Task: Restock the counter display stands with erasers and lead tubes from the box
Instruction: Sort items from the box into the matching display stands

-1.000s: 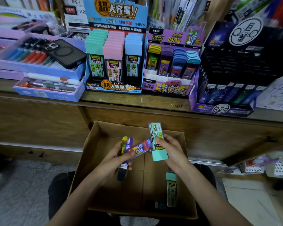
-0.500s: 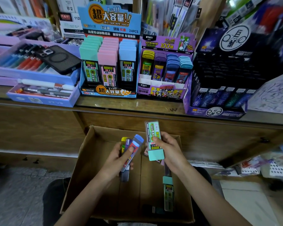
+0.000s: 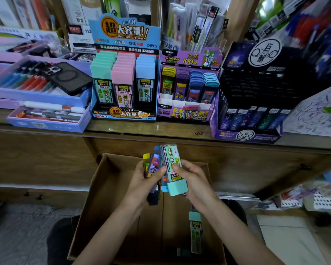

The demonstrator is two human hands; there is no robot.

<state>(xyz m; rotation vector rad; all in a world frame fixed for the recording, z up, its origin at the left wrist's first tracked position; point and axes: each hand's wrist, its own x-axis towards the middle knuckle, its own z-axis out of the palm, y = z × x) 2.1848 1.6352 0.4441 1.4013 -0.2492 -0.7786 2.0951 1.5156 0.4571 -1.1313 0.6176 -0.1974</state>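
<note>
Starting nearest the body: on the floor of the cardboard box (image 3: pixel 107 197), a spare mint-capped tube (image 3: pixel 196 236) lying loose under the right forearm, long axis pointing toward the counter. Above the middle of the box, both hands close together, nearly touching. Left hand (image 3: pixel 141 184) curled round a bundle of small tubes (image 3: pixel 153 165), yellow, blue and dark ends fanned out, thumb pressed across the front. Right hand (image 3: pixel 195 180) pinching a large lead tube (image 3: pixel 173 165) by its lower half, mint cap down toward the body, clear end tipped up toward the counter.

Beyond the counter edge (image 3: pixel 161 131), ahead and slightly left: the blue display stand (image 3: pixel 122 115), caps up, mint column at its left side. Right of it, straight ahead, the purple stand (image 3: pixel 185 113) with matching small tubes.

Likely calls for crossed reaches: large tube forward and left, turned cap-up; bundle forward and right. Left hand sits nearer the blue stand, right hand nearer the purple.
</note>
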